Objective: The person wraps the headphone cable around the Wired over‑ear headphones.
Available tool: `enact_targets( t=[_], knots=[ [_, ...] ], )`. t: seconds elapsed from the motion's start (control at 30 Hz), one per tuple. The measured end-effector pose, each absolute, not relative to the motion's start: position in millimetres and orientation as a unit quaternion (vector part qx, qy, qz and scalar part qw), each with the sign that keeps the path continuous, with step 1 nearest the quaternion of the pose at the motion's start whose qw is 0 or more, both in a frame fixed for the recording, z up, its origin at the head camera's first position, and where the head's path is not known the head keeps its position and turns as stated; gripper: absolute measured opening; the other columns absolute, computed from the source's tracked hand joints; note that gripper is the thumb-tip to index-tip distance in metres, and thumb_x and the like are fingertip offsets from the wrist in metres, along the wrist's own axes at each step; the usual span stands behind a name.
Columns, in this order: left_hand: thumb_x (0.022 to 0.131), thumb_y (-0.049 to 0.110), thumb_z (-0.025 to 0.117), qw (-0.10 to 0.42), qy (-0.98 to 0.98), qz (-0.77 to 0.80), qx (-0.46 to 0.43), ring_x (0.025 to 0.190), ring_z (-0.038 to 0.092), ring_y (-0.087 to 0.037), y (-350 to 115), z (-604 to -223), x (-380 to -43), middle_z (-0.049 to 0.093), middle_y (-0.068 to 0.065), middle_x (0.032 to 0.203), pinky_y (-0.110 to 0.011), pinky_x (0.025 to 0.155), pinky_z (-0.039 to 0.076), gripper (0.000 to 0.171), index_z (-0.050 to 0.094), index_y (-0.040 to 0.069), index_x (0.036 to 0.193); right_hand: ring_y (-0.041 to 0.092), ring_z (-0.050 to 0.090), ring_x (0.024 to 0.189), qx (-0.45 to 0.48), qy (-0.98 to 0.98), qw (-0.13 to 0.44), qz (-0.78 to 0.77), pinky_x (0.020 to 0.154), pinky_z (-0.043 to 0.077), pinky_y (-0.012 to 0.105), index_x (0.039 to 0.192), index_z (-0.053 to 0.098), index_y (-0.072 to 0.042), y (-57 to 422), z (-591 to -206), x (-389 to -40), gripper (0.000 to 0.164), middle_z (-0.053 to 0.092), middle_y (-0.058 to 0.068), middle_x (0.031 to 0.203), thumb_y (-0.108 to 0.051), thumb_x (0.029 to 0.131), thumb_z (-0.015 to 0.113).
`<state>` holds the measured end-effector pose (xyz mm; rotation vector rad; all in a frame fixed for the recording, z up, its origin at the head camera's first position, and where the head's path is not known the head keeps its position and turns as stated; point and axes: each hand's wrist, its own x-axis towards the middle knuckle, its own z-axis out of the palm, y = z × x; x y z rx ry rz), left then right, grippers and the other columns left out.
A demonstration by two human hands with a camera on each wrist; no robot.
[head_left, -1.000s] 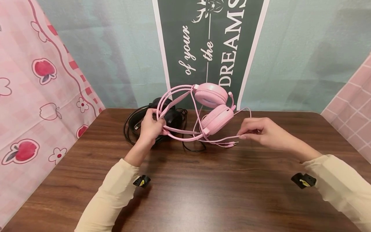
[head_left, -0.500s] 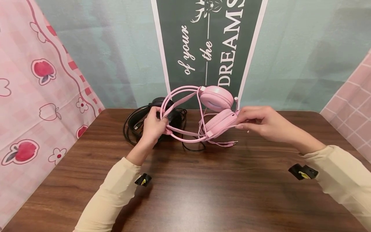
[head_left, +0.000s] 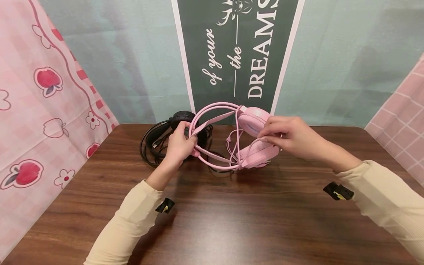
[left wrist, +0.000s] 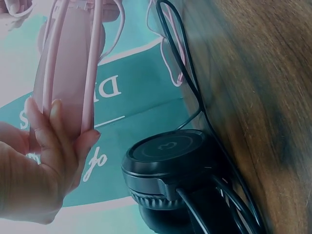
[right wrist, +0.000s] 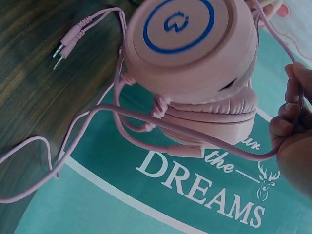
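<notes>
My left hand [head_left: 182, 144] grips the headband of a pink headset [head_left: 216, 106] and keeps it raised over the table, ear cups toward the right. Between thumb and fingers, my right hand [head_left: 291, 136] pinches the headset's pink cable [right wrist: 214, 139], close to the ear cups in the head view. A strand of cable runs across the open loop of the headband. In the right wrist view, two audio plugs [right wrist: 66, 44] dangle on thin leads past the ear cup [right wrist: 180, 29]. Behind the left hand lies a black headset [left wrist: 168, 161] with its own black cable.
The brown wooden table [head_left: 212, 221] meets a teal wall cloth with a dark green lettered panel [head_left: 228, 73] at its back edge. Pink patterned cloth [head_left: 43, 121] hangs at the left, pink tile pattern [head_left: 400, 121] at the right. Black cable [left wrist: 178, 48] trails along the table.
My right hand has moved left and slightly up with the cable, from beside the ear cups to in front of them. The left hand and pink headset have shifted slightly right and down.
</notes>
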<state>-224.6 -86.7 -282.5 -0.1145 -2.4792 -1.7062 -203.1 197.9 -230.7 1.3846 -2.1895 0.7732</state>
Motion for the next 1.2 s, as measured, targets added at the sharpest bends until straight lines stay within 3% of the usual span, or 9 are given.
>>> enact_targets(
  t=[0.17, 0.37, 0.47, 0.63, 0.8, 0.97, 1.07, 1.2],
  knots=[
    [0.083, -0.005, 0.05, 0.047, -0.827, -0.557, -0.049, 0.039, 0.056, -0.013, -87.2, -281.2, -222.3, 0.053, -0.012, 0.059, -0.032, 0.043, 0.053, 0.028, 0.046, 0.003, 0.109, 0.005, 0.049, 0.064, 0.47, -0.811, 0.215, 0.273, 0.052, 0.041, 0.013, 0.083, 0.07, -0.007, 199.8, -228.4, -205.1, 0.028, 0.059, -0.005, 0.078, 0.016, 0.067, 0.07],
    [0.083, -0.005, 0.05, 0.011, -0.835, -0.548, -0.052, 0.04, 0.057, -0.014, -92.2, -279.8, -220.7, 0.055, -0.014, 0.06, -0.032, 0.044, 0.053, 0.028, 0.047, 0.004, 0.109, 0.006, 0.05, 0.068, 0.469, -0.824, 0.197, 0.25, 0.055, 0.041, 0.014, 0.085, 0.07, -0.005, 205.9, -226.2, -210.0, 0.04, 0.059, -0.005, 0.08, 0.025, 0.064, 0.055],
    [0.082, -0.006, 0.051, -0.002, -0.836, -0.546, -0.056, 0.039, 0.056, -0.015, -95.1, -280.1, -220.2, 0.055, -0.015, 0.061, -0.032, 0.043, 0.053, 0.03, 0.048, 0.005, 0.11, 0.005, 0.05, 0.07, 0.455, -0.835, 0.198, 0.238, 0.056, 0.04, 0.013, 0.085, 0.07, -0.005, 210.2, -223.9, -213.7, 0.038, 0.059, -0.004, 0.079, 0.024, 0.065, 0.056],
    [0.082, -0.007, 0.051, -0.016, -0.84, -0.539, -0.065, 0.038, 0.055, -0.015, -98.8, -283.6, -218.9, 0.054, -0.014, 0.06, -0.031, 0.041, 0.052, 0.031, 0.049, 0.005, 0.111, 0.003, 0.049, 0.065, 0.383, -0.866, 0.18, 0.266, 0.055, 0.039, 0.014, 0.084, 0.071, -0.008, 221.9, -215.8, -219.2, 0.022, 0.061, -0.004, 0.077, 0.011, 0.074, 0.067],
    [0.083, -0.006, 0.052, -0.033, -0.833, -0.549, -0.062, 0.039, 0.055, -0.015, -101.1, -287.0, -219.0, 0.055, -0.015, 0.062, -0.031, 0.042, 0.052, 0.03, 0.048, 0.004, 0.112, 0.008, 0.051, 0.058, 0.279, -0.903, 0.105, 0.31, 0.053, 0.04, 0.018, 0.08, 0.069, -0.008, 231.2, -212.2, -222.4, 0.001, 0.061, -0.002, 0.068, -0.007, 0.081, 0.069],
    [0.084, -0.005, 0.052, -0.04, -0.822, -0.566, -0.057, 0.041, 0.056, -0.016, -103.2, -287.4, -219.6, 0.056, -0.017, 0.066, -0.03, 0.043, 0.052, 0.029, 0.047, 0.004, 0.111, 0.019, 0.057, 0.057, 0.222, -0.908, 0.048, 0.351, 0.057, 0.044, 0.021, 0.073, 0.064, -0.006, 239.8, -211.9, -226.3, 0.018, 0.061, 0.009, 0.062, -0.018, 0.086, 0.065],
    [0.085, -0.005, 0.052, -0.043, -0.821, -0.566, -0.059, 0.042, 0.056, -0.015, -103.4, -286.5, -219.2, 0.056, -0.017, 0.067, -0.03, 0.043, 0.053, 0.028, 0.047, 0.004, 0.111, 0.023, 0.057, 0.054, 0.226, -0.906, 0.032, 0.358, 0.056, 0.044, 0.023, 0.072, 0.062, -0.006, 245.0, -212.6, -229.3, 0.019, 0.059, 0.011, 0.06, -0.019, 0.087, 0.064],
    [0.085, -0.005, 0.052, -0.048, -0.823, -0.562, -0.067, 0.042, 0.056, -0.015, -102.8, -286.6, -218.3, 0.056, -0.017, 0.067, -0.029, 0.043, 0.052, 0.028, 0.047, 0.004, 0.111, 0.018, 0.051, 0.051, 0.208, -0.907, 0.022, 0.365, 0.049, 0.042, 0.026, 0.069, 0.062, -0.006, 249.6, -213.3, -232.6, 0.021, 0.054, 0.009, 0.055, -0.021, 0.083, 0.068]
  ],
)
